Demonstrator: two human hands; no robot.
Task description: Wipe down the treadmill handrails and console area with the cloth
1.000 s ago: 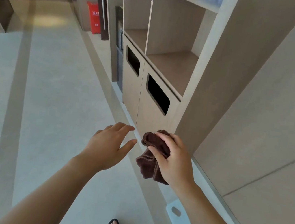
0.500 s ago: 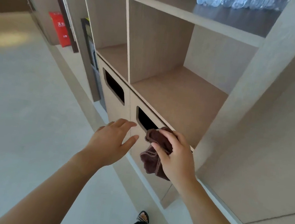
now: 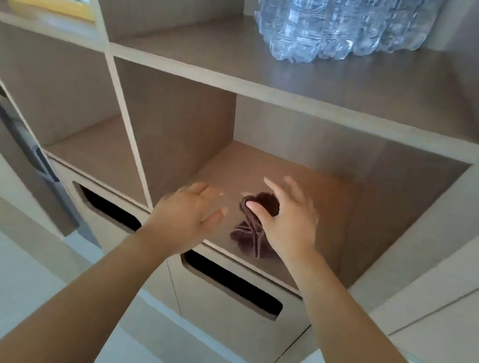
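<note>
The shelf unit [image 3: 275,91] now filled the view, where half a second before it had stood off to the side. Water bottles [image 3: 341,20] sat in the bay above. The left hand [image 3: 187,214] hovered spread and empty. The right hand [image 3: 285,218], fingers splaying, had carried the brown cloth [image 3: 251,232] into the unit's lower bay, thumb barely pinning it. No treadmill in sight; I'd say the wiping was done and the cloth was being put away.
</note>
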